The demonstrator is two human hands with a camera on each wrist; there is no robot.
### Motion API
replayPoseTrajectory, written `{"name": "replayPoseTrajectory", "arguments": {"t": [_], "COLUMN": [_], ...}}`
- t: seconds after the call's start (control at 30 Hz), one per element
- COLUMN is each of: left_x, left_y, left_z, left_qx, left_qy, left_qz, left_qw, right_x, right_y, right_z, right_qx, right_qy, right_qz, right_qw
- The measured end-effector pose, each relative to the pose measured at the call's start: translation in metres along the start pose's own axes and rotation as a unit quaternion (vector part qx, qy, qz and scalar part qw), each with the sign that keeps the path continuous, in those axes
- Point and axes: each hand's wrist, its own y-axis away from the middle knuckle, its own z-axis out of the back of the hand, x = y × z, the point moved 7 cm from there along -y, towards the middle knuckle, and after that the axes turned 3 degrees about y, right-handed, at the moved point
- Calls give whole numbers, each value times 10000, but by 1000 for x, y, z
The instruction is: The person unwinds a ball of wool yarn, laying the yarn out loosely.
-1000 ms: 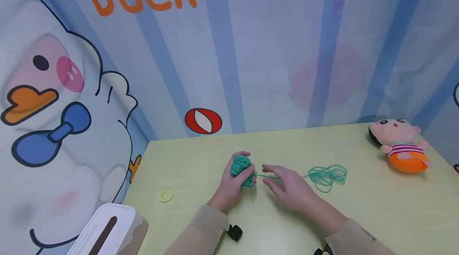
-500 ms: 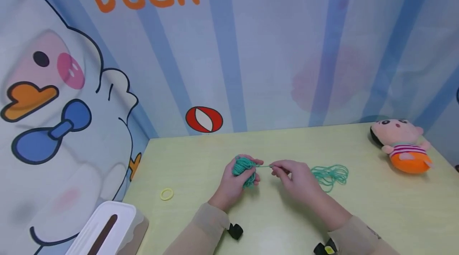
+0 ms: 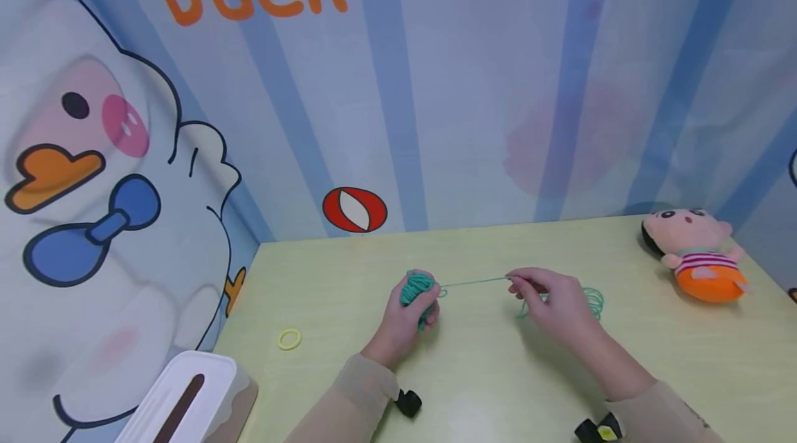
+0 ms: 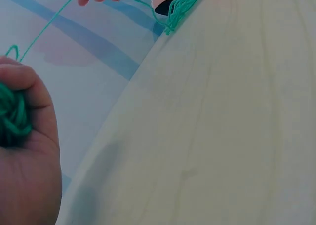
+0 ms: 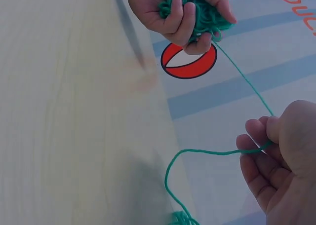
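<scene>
My left hand [image 3: 401, 322] grips a ball of green yarn [image 3: 417, 287], with fingers curled round it and the thumb across its front. From the ball a single strand [image 3: 476, 282] runs taut to my right hand [image 3: 557, 301], which pinches it between thumb and fingertips. Past those fingers the yarn [image 5: 207, 151] hangs slack and curves down in the right wrist view. It leads to a loose heap of green yarn [image 3: 594, 301] on the table, partly hidden behind the right hand. A small loop [image 4: 12, 51] sticks out of the ball by the left thumb.
On the pale table [image 3: 473, 387] a yellow ring [image 3: 289, 339] lies to the left. A white tissue box [image 3: 187, 394] stands at the front left. At the far right lies a plush doll [image 3: 700, 256]. A duck-printed cloth [image 3: 467, 83] rises behind the table.
My right hand, first apart from the strand with spread fingers, has pinched it and moved right, drawing out a longer taut length. The left hand keeps its grip on the ball, almost in place.
</scene>
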Motion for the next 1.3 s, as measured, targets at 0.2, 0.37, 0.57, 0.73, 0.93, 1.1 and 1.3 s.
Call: {"name": "replayPoseTrajectory", "arguments": {"t": [0.2, 0.37, 0.57, 0.73, 0.93, 1.1, 1.3], "left_x": [2, 2, -1, 3, 0, -3, -1], "left_y": [-1, -3, -1, -1, -1, 0, -1], "left_z": [-1, -2, -4, -5, -5, -1, 6], "left_qx": [53, 14, 119, 186, -28, -302, -631], "left_qy": [724, 1124, 720, 816, 513, -45, -57], "left_qz": [-14, 210, 235, 423, 275, 125, 86], "left_qw": [9974, 9934, 9971, 9956, 9983, 9995, 9980], "right_x": [-15, -29, -43, -54, -74, -88, -98], "right_y": [5, 9, 13, 18, 24, 26, 28], "right_z": [15, 25, 40, 52, 64, 70, 74], "right_qx": [-144, -183, -239, -187, -194, -198, -170], "right_qy": [124, 312, 498, 635, 788, 937, 1163], "right_qz": [-160, -255, -364, -534, -686, -837, -996], "right_qw": [9997, 9990, 9978, 9964, 9943, 9919, 9881]}}
